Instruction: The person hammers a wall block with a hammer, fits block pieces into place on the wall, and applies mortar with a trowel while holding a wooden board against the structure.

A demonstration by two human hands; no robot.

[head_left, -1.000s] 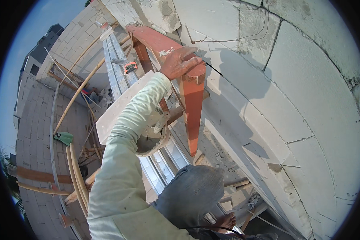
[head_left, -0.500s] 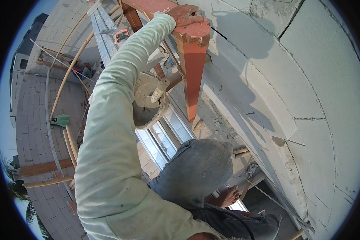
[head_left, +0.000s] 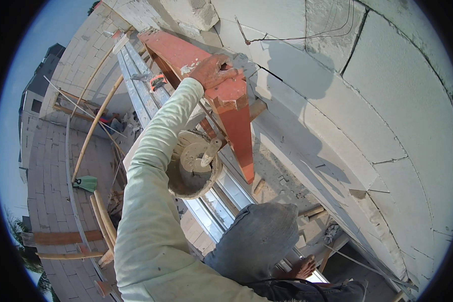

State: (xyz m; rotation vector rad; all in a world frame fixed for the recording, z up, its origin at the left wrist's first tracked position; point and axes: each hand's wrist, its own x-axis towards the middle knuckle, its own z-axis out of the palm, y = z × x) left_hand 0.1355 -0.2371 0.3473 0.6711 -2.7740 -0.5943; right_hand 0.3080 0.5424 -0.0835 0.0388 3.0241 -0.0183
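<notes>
My left hand (head_left: 212, 71), at the end of a pale green sleeve, lies on the end of a red-painted wooden frame (head_left: 168, 49). Its fingers are curled over the frame's top edge. One leg of the frame tapers downward beside a pale block wall (head_left: 387, 100). Below my forearm stands a mortar-caked bucket (head_left: 183, 189). A crusted handled tool (head_left: 211, 152), perhaps a scoop or trowel, rests inside it. My right hand is out of the picture. Under me show a bent knee in grey cloth (head_left: 256, 241) and a bare foot (head_left: 303, 267).
Metal planks (head_left: 136, 75) run beneath the bucket, with an orange-and-black tool (head_left: 157, 82) on them. Bamboo poles (head_left: 98, 121) stand at left. Far below, a person (head_left: 113, 122) is near a wall. A wire (head_left: 307, 38) sticks out of the block wall.
The view has shifted, so the frame, bucket and knee sit lower and more of the frame's top shows. My left hand stays on the frame's end.
</notes>
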